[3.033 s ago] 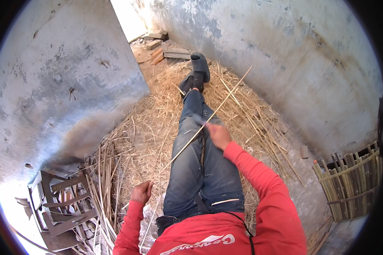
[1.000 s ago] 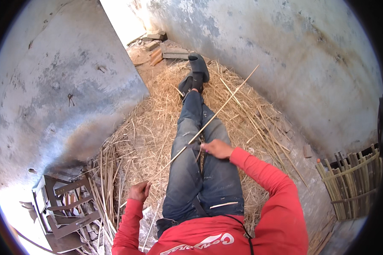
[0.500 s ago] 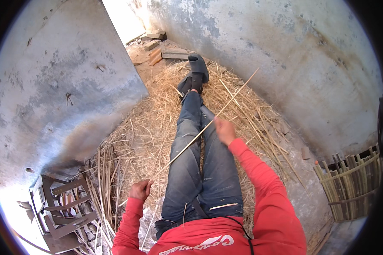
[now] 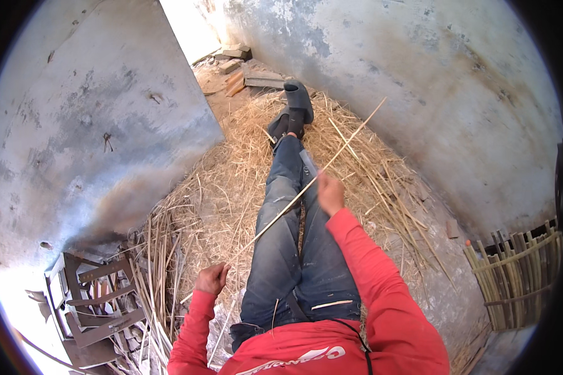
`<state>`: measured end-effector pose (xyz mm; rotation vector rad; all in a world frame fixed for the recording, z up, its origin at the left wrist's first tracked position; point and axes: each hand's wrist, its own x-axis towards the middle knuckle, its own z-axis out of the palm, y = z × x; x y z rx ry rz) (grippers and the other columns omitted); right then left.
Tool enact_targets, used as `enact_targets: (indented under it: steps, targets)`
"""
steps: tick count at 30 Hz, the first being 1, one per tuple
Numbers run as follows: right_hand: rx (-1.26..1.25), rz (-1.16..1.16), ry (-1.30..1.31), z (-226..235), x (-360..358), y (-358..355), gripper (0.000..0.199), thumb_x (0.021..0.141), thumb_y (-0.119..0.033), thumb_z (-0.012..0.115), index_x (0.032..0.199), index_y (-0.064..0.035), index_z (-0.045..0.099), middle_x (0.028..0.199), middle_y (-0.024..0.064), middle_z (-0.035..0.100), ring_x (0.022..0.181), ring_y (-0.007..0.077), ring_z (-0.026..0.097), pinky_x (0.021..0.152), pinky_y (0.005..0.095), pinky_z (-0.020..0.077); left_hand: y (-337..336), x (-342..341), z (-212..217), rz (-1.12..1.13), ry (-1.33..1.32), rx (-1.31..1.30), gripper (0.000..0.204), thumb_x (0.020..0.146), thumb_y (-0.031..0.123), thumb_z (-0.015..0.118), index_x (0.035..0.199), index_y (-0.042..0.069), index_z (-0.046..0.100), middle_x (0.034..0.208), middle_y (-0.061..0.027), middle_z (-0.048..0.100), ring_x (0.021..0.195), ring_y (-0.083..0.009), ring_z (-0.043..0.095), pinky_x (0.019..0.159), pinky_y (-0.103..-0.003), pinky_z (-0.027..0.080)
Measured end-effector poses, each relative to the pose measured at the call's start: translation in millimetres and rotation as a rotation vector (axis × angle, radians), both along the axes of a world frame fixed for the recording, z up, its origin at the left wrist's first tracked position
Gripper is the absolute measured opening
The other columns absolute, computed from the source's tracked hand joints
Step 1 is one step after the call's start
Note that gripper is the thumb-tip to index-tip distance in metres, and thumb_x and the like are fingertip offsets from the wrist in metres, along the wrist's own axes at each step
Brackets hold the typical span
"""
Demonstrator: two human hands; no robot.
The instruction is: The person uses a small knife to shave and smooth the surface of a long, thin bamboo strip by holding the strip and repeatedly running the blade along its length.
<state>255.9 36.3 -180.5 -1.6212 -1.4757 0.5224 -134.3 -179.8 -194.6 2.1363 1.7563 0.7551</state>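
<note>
A long, thin bamboo strip [image 4: 275,219] runs slantwise over my outstretched legs, from low on the left to high on the right. Its near end is pinched in my left hand [image 4: 212,279], beside my left thigh. Above my right shin, my right hand [image 4: 331,193] is closed round a knife, its handle hidden in the fist. The wide grey knife blade [image 4: 308,163] points away from me and meets the strip just beyond my fingers. Whether the right fingers also press on the strip cannot be made out.
Shavings [image 4: 231,169] cover the floor around my legs. More long strips [image 4: 397,203] lie at right, others [image 4: 162,269] at left. A dark metal frame [image 4: 100,306] stands lower left, a basket-like bundle of upright bamboo slats [image 4: 516,275] at right. Walls [image 4: 431,94] close in both sides; bricks [image 4: 234,53] lie far off.
The knife blade has turned to point more directly away from me, still against the strip. My left hand keeps its hold. The whole view has shifted slightly.
</note>
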Motion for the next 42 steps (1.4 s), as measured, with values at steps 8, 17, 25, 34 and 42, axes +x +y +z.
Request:
enact_targets:
  steps: [8,17,25,34,42]
  targets:
    - [-0.067,0.246,-0.128,-18,-18,-32,0.060,0.106,-0.047,0.045,0.077,-0.0002,0.069,0.072,0.0282,0.063,0.070,0.0492,0.063,0.066,0.0556,0.0485,-6,-3,-9,0.030,0.161,0.047,0.015,0.095,0.028,0.071,0.103,0.015,0.072,0.074,-0.0134,0.067,0.062,-0.0368,0.066,0.054,-0.048,0.052]
    - [-0.167,0.383,-0.109,-20,-52,-63,0.049,0.104,-0.042,0.054,0.083,-0.0006,0.071,0.080,0.0271,0.067,0.078,0.0481,0.066,0.069,0.0549,0.0494,-8,13,-27,0.138,0.258,0.065,0.017,0.095,0.031,0.071,0.108,0.020,0.072,0.072,-0.0087,0.066,0.056,-0.0347,0.065,0.049,-0.048,0.050]
    - [-0.046,-0.015,-0.017,-9,1,1,0.054,0.107,-0.041,0.047,0.081,0.0008,0.070,0.070,0.0259,0.064,0.069,0.0467,0.064,0.063,0.0538,0.0477,-8,18,-23,0.108,0.318,0.102,0.020,0.094,0.028,0.072,0.111,0.019,0.071,0.071,-0.0078,0.064,0.053,-0.0330,0.063,0.047,-0.046,0.049]
    - [-0.022,0.087,-0.018,-14,-2,-5,0.050,0.104,-0.041,0.052,0.080,-0.0013,0.069,0.073,0.0273,0.064,0.070,0.0489,0.063,0.064,0.0540,0.0498,-16,15,-21,0.101,0.333,0.084,0.023,0.096,0.029,0.069,0.117,0.021,0.069,0.071,-0.0062,0.061,0.052,-0.0324,0.063,0.046,-0.047,0.049]
    - [-0.068,0.311,-0.148,-20,-42,-43,0.055,0.104,-0.045,0.051,0.077,-0.0011,0.068,0.072,0.0273,0.064,0.070,0.0498,0.063,0.064,0.0558,0.0483,-19,-3,-38,0.116,0.424,0.186,0.024,0.094,0.028,0.071,0.117,0.023,0.069,0.068,-0.0030,0.056,0.047,-0.0273,0.059,0.042,-0.043,0.047]
